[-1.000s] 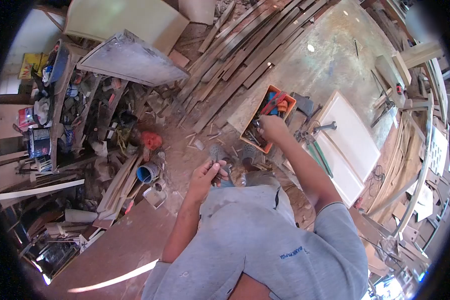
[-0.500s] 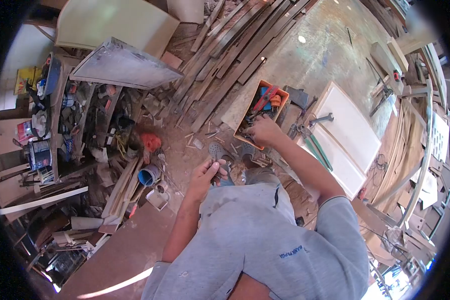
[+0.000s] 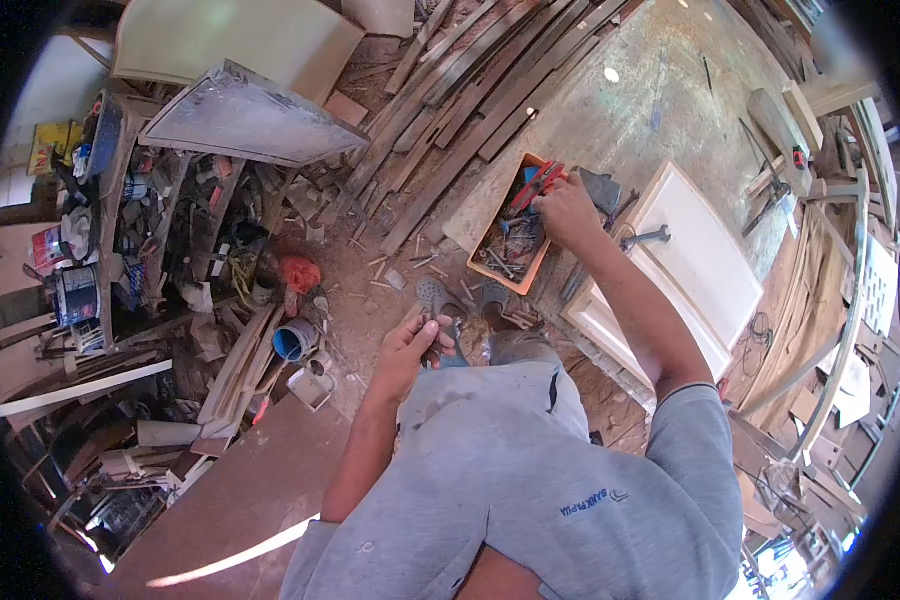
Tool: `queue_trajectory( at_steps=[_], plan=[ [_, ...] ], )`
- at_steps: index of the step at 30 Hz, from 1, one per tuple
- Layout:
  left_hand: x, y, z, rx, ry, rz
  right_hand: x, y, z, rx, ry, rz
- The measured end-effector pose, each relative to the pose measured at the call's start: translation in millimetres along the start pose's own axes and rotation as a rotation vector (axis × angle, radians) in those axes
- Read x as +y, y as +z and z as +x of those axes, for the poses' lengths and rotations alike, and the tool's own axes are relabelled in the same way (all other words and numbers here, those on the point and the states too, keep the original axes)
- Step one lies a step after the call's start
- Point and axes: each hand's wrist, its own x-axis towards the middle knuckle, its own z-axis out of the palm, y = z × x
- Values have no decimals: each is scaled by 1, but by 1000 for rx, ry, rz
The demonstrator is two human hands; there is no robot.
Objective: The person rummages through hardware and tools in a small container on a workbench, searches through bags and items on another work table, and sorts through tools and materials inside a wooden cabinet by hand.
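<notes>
My right hand (image 3: 570,213) is at the upper right edge of an orange box (image 3: 535,277), its fingers curled down over the spot beside a red-handled tool (image 3: 538,186). What the fingers hold, if anything, is hidden. Small metal parts (image 3: 510,245) lie inside the box. My left hand (image 3: 418,343) is closed in front of my shirt, with something small and dark between its fingers that I cannot make out. A dark case (image 3: 600,190) lies just right of the box, and a wrench (image 3: 646,238) rests on a white framed panel (image 3: 692,235).
Long wooden strips (image 3: 460,130) lie beyond the box, beside a wide worn board (image 3: 660,90). At the left are a cluttered shelf (image 3: 115,230), a blue-lined bucket (image 3: 292,341) and a red plastic bag (image 3: 298,273). Grey shoes (image 3: 433,294) stand on the littered floor.
My right hand has moved from the middle of the box to its upper right edge, uncovering the metal parts inside. My left hand has stayed nearly still.
</notes>
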Motion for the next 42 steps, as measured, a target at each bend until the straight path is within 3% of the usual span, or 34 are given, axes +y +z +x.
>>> queue_trajectory(
  at_steps=[2,5,12,17,26,29,33,37,42],
  plan=[
    [0,0,-1,1,-2,-6,-3,-1,-3,47,-43,99],
    [4,5,-2,6,-9,-8,-24,16,-4,-177,-151,39],
    [4,4,1,-31,-4,9,-70,47,1,-194,-133,-2],
    [-2,-2,2,-33,-16,24,-73,51,-1,-80,-144,13],
    [0,4,-4,3,-2,-19,-57,22,6,-282,-155,69],
    [-8,-4,-4,11,0,5,-44,-21,1,-257,-34,264],
    [-7,-5,-3,7,-15,6,-16,-25,-22,-202,131,538],
    [0,7,1,-20,-7,-40,-10,-27,-49,-203,338,1033],
    [14,30,15,-79,53,-50,-63,-40,-88,-154,545,1712]
  ],
)
